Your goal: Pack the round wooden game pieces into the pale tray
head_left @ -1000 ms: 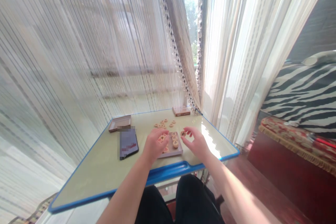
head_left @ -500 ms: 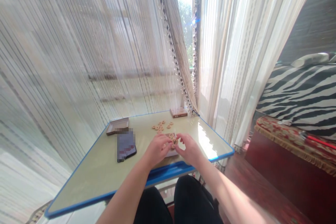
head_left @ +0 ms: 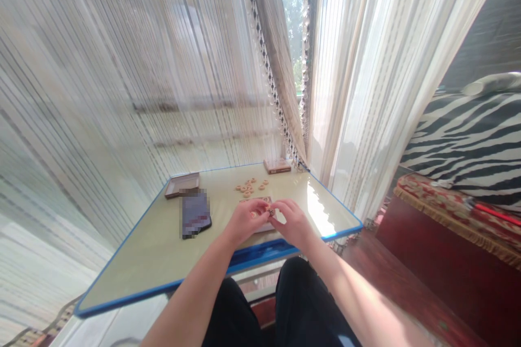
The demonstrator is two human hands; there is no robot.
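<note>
We're pinching one xiangqi piece (head_left: pixel 271 211) tight betw. L hand (head_left: pixel 243 221) & R hand (head_left: pixel 292 223) over the box (head_left: pixel 264 227), w/ a cluster of loose pieces (head_left: pixel 249 187) lying unboxed on the table (head_left: pixel 163 260)

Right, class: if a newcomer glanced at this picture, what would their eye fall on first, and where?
Most likely the left hand and right hand, meeting fingertip to fingertip over a flat box near the front of the blue-rimmed table. Just beyond lie loose round wooden pieces, with sunlit sheer curtains towering behind. A zebra-striped cushion stands out at the far right.
</note>
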